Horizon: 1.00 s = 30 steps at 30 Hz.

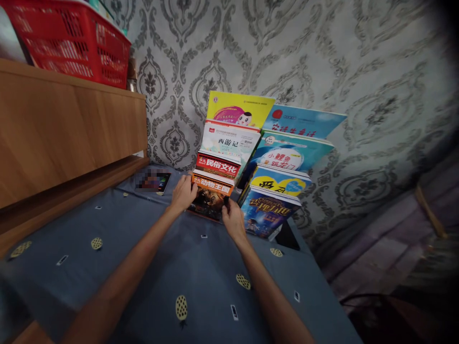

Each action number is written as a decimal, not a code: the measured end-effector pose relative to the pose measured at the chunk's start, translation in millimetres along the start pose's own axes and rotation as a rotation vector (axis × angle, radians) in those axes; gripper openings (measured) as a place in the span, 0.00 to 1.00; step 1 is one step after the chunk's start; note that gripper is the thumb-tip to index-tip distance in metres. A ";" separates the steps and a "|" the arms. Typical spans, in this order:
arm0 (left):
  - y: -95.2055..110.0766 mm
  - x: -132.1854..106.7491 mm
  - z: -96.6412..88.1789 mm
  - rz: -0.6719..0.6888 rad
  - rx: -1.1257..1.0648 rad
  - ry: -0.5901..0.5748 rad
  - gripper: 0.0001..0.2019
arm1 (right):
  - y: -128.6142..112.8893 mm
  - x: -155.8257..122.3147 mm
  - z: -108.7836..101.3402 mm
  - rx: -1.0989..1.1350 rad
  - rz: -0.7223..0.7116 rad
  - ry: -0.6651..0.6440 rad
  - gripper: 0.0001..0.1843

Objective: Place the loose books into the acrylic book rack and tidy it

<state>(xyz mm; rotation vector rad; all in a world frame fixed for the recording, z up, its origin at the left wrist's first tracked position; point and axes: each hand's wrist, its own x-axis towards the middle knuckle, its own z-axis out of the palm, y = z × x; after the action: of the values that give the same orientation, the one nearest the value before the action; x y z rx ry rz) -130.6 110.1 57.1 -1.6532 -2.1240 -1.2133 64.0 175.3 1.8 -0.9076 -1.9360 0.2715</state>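
Two tiered rows of books lean against the patterned wall at the far end of a blue cloth-covered surface [201, 277]. The front book of the left row is an orange-and-dark animal book [210, 197]. My left hand [183, 192] grips its left edge with curled fingers. My right hand [232, 217] holds its lower right corner. Behind it stand a red-titled book [218, 167], a white book [229, 142] and a yellow book [238, 109]. The right row has a dark fantasy-cover book [267, 212] in front, then yellow and blue ones.
A wooden cabinet [64, 124] stands at the left with a red plastic basket [71, 40] on top. A phone [163, 181] lies on the cloth near the cabinet. Dark, blurred floor and a cable are at the right.
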 end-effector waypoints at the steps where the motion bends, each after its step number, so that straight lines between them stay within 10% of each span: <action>1: 0.2 0.3 -0.3 -0.001 0.000 0.001 0.11 | -0.9 0.3 -1.0 0.000 0.001 -0.004 0.22; 30: -21.6 12.5 -1.0 0.102 -0.096 -0.062 0.25 | -7.8 3.8 -12.4 0.033 0.015 -0.003 0.27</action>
<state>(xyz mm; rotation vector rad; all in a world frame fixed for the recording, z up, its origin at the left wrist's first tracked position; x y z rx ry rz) -154.3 117.5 54.8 -1.8379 -2.0182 -1.2674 69.6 170.3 15.0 -0.9012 -1.9230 0.3130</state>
